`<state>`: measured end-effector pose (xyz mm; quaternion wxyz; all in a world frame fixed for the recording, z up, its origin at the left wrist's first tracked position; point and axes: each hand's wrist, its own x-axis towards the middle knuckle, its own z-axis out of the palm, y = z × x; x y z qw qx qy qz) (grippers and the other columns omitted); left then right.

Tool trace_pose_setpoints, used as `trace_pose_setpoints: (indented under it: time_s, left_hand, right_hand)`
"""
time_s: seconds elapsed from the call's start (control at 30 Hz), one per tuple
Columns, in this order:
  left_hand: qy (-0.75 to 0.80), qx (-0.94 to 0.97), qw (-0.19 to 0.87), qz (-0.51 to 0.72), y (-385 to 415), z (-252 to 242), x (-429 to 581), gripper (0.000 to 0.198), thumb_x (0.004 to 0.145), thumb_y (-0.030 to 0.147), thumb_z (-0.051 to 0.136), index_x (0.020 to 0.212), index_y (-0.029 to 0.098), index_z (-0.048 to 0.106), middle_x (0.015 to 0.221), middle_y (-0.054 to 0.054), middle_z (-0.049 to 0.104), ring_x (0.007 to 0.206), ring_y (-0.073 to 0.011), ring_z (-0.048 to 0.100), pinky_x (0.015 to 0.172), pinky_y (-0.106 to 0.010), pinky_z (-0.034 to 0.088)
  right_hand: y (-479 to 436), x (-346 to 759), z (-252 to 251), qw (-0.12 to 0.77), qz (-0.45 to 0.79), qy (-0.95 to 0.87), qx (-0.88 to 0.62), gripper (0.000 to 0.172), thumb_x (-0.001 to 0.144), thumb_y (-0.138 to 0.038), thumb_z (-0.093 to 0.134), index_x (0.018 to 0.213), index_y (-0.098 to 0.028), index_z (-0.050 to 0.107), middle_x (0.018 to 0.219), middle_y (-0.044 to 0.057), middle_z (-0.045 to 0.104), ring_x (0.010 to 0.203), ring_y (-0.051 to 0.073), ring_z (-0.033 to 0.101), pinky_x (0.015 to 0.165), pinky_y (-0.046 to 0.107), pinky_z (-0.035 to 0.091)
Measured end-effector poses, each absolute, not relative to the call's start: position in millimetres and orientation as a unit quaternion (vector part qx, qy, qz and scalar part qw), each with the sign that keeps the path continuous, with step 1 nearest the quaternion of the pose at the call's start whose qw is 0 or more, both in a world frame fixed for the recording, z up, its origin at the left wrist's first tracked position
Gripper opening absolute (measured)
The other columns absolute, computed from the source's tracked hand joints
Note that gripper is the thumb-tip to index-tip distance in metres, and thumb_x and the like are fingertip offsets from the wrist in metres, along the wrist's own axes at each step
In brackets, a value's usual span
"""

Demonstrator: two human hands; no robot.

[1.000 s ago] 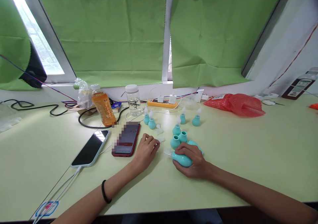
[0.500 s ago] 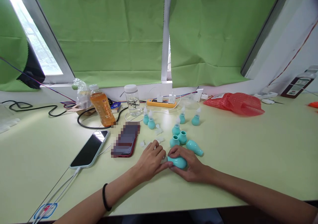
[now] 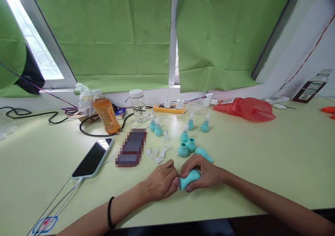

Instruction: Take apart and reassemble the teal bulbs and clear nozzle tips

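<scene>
Though aslant, teal bulb (image 3: 192, 177) mouth-left

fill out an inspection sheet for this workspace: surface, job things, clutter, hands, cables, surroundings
Surface: pale table, sticker near its front edge
Job things: teal bulb in hand, one lying behind; seven upright bulbs, five tipped, two open-necked; loose translucent pieces
Clutter: phone, pixelated flat item, orange drink bottle, red bag
Hands: right hand grips the teal bulb; left hand at its narrow end
Cables: white ones at the phone; black loop around the bottle
Surroundings: green curtains, window
</scene>
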<state>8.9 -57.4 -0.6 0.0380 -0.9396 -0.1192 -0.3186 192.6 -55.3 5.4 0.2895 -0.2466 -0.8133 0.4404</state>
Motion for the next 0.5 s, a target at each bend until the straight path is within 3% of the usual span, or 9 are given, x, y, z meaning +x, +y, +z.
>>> trace_pose_setpoints:
  time_s: [0.13,0.27,0.33,0.5]
  left_hand:
    - [-0.12,-0.942,-0.002,-0.314,-61,-1,11,0.027,0.082,0.014,0.02,0.059,0.017,0.034,0.051,-0.002,0.041,0.052,-0.0126,0.032,0.052,-0.026,0.035]
    - [-0.09,-0.94,-0.003,-0.328,-61,0,7,0.027,0.082,0.013,0.019,0.061,0.016,0.036,0.052,-0.003,0.043,0.052,-0.0125,0.031,0.052,-0.026,0.036]
    - [-0.109,-0.934,0.017,-0.341,-58,0,2,0.028,0.082,0.014,0.019,0.062,0.016,0.038,0.053,-0.003,0.044,0.053,-0.0131,0.032,0.051,-0.026,0.036]
    - [-0.252,-0.913,0.123,-0.297,-40,-8,-2,0.023,0.082,0.028,0.035,0.07,0.013,0.048,0.062,-0.006,0.05,0.063,-0.0173,0.038,0.051,-0.028,0.039]
  right_hand:
    - [-47,197,2,0.262,0.51,-0.78,-0.251,0.03,0.047,-0.024,0.073,0.074,-0.016,0.064,0.073,0.002,0.064,0.066,0.014,0.058,0.057,0.022,0.045]
    - [-40,205,6,0.142,0.617,-0.757,-0.165,0.031,0.053,-0.025,0.071,0.08,-0.013,0.064,0.078,0.005,0.063,0.071,0.016,0.059,0.061,0.025,0.046]
    - [-36,212,12,0.125,0.651,-0.738,-0.127,0.031,0.056,-0.025,0.069,0.084,-0.012,0.062,0.08,0.008,0.063,0.071,0.018,0.059,0.06,0.028,0.047]
    - [-18,237,32,0.423,0.56,-0.683,-0.201,0.03,0.055,-0.032,0.069,0.078,-0.017,0.056,0.073,0.004,0.061,0.076,0.018,0.056,0.068,0.031,0.044]
